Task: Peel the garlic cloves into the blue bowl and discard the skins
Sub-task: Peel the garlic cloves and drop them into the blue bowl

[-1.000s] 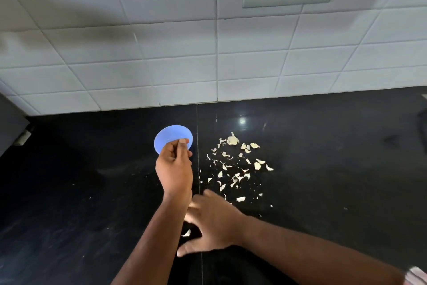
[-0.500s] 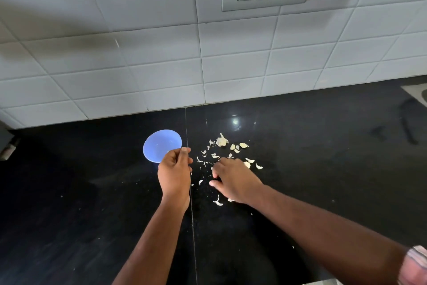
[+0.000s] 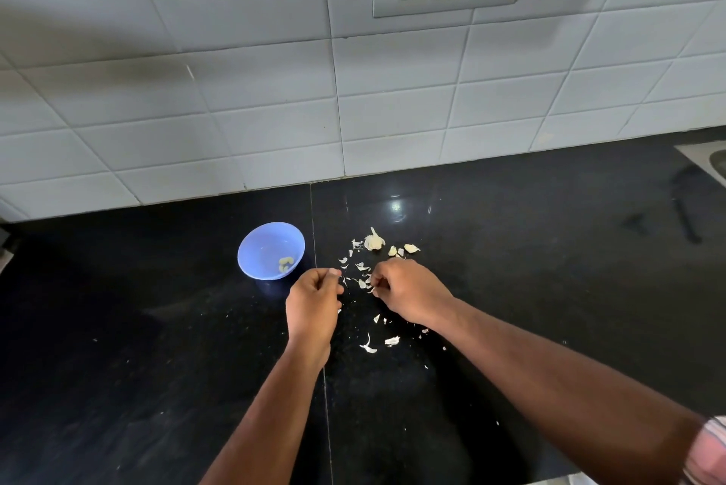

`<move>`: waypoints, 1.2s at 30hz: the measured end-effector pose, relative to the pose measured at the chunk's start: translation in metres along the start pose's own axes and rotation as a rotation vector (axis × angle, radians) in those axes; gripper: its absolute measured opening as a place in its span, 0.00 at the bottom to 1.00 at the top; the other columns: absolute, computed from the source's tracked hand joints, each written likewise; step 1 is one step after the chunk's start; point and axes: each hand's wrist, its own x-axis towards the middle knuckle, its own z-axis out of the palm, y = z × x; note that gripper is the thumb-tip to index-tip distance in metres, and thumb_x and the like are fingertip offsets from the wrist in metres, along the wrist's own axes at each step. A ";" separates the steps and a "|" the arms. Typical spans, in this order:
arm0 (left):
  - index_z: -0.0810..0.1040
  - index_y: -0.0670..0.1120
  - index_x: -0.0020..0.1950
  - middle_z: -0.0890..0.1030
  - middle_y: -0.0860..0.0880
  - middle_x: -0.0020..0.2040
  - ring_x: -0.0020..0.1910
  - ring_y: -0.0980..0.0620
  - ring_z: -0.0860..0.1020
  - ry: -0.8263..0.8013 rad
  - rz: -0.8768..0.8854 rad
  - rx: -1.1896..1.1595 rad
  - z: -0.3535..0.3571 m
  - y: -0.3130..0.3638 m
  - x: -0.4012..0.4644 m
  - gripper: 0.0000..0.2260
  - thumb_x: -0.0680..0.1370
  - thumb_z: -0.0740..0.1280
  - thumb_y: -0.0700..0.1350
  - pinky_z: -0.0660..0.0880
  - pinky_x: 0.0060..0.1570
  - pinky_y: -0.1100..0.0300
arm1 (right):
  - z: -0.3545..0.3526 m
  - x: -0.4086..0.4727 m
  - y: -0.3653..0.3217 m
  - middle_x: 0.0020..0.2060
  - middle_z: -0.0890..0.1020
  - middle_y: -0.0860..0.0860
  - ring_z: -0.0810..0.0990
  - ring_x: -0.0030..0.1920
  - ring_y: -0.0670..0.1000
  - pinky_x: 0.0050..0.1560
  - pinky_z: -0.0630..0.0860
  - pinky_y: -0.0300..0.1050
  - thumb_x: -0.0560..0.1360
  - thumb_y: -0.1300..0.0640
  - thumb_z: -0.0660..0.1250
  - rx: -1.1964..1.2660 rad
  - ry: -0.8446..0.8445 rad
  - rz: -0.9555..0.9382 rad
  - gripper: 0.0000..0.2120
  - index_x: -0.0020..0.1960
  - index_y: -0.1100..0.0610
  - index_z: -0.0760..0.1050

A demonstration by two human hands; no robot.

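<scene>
Your left hand (image 3: 313,308) hovers just right of the small round blue plastic bowl (image 3: 271,250), fingers curled with thumb and forefinger pinched together; whether it holds skins you cannot tell. Your right hand (image 3: 408,294) rests on the glossy black stone counter (image 3: 157,347), fingers curled down into the scattered papery garlic skins (image 3: 367,268), pinching at them. A few pale peeled garlic cloves (image 3: 286,264) already lie in the bowl. Gather with a sweeping cupped motion rather than flake by flake, drawing the far pieces near the leftover garlic stem piece (image 3: 373,241) toward you. Keep the skins away from the bowl, so none fall among the cloves.
</scene>
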 end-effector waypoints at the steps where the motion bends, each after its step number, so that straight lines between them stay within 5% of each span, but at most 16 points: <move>1: 0.84 0.52 0.51 0.85 0.51 0.43 0.38 0.54 0.79 -0.011 -0.002 0.006 0.001 0.000 -0.001 0.06 0.84 0.67 0.48 0.74 0.38 0.58 | -0.001 0.000 0.000 0.52 0.83 0.48 0.83 0.52 0.53 0.54 0.79 0.50 0.79 0.54 0.70 -0.028 0.007 -0.017 0.04 0.53 0.50 0.82; 4: 0.84 0.53 0.51 0.86 0.50 0.46 0.39 0.54 0.80 -0.063 -0.004 0.038 0.004 0.000 -0.002 0.06 0.84 0.67 0.49 0.74 0.39 0.57 | -0.003 -0.003 -0.001 0.48 0.82 0.46 0.81 0.47 0.49 0.50 0.78 0.50 0.79 0.55 0.70 0.082 0.070 -0.033 0.01 0.50 0.51 0.81; 9: 0.84 0.50 0.54 0.85 0.51 0.45 0.37 0.56 0.79 -0.229 -0.032 0.031 0.010 0.004 -0.007 0.06 0.85 0.68 0.48 0.73 0.32 0.61 | -0.010 -0.012 -0.004 0.36 0.80 0.46 0.75 0.32 0.41 0.35 0.68 0.35 0.80 0.57 0.71 0.327 0.090 -0.023 0.03 0.47 0.52 0.79; 13: 0.85 0.42 0.53 0.84 0.49 0.41 0.34 0.56 0.78 -0.285 -0.156 -0.138 0.014 0.009 -0.011 0.06 0.84 0.70 0.43 0.72 0.30 0.61 | -0.020 -0.018 -0.009 0.41 0.84 0.46 0.80 0.38 0.43 0.41 0.77 0.41 0.78 0.61 0.72 0.335 0.138 -0.082 0.04 0.48 0.53 0.82; 18: 0.84 0.40 0.54 0.84 0.49 0.41 0.33 0.56 0.77 -0.308 -0.196 -0.226 0.016 0.012 -0.011 0.05 0.83 0.71 0.41 0.71 0.29 0.61 | -0.034 -0.020 -0.009 0.41 0.87 0.43 0.84 0.43 0.37 0.46 0.76 0.31 0.78 0.63 0.73 0.506 0.139 -0.020 0.08 0.53 0.52 0.87; 24: 0.83 0.41 0.52 0.82 0.49 0.40 0.34 0.57 0.76 -0.266 -0.127 -0.220 0.023 0.018 -0.016 0.05 0.84 0.68 0.40 0.72 0.29 0.60 | -0.037 -0.023 -0.012 0.41 0.88 0.49 0.87 0.43 0.46 0.53 0.83 0.42 0.77 0.60 0.75 0.714 0.157 0.074 0.06 0.52 0.50 0.87; 32: 0.82 0.42 0.51 0.78 0.47 0.34 0.28 0.54 0.73 -0.060 -0.054 -0.182 0.038 0.011 -0.027 0.06 0.84 0.67 0.42 0.73 0.28 0.58 | -0.014 -0.029 -0.029 0.44 0.84 0.43 0.81 0.49 0.40 0.50 0.76 0.34 0.79 0.61 0.72 0.532 0.400 0.036 0.06 0.47 0.52 0.84; 36: 0.82 0.42 0.51 0.78 0.47 0.33 0.27 0.52 0.72 -0.024 -0.054 -0.198 0.039 0.011 -0.031 0.07 0.85 0.66 0.42 0.71 0.27 0.57 | -0.003 -0.030 -0.030 0.46 0.81 0.43 0.80 0.49 0.42 0.49 0.76 0.39 0.80 0.57 0.68 0.475 0.403 0.012 0.05 0.48 0.49 0.80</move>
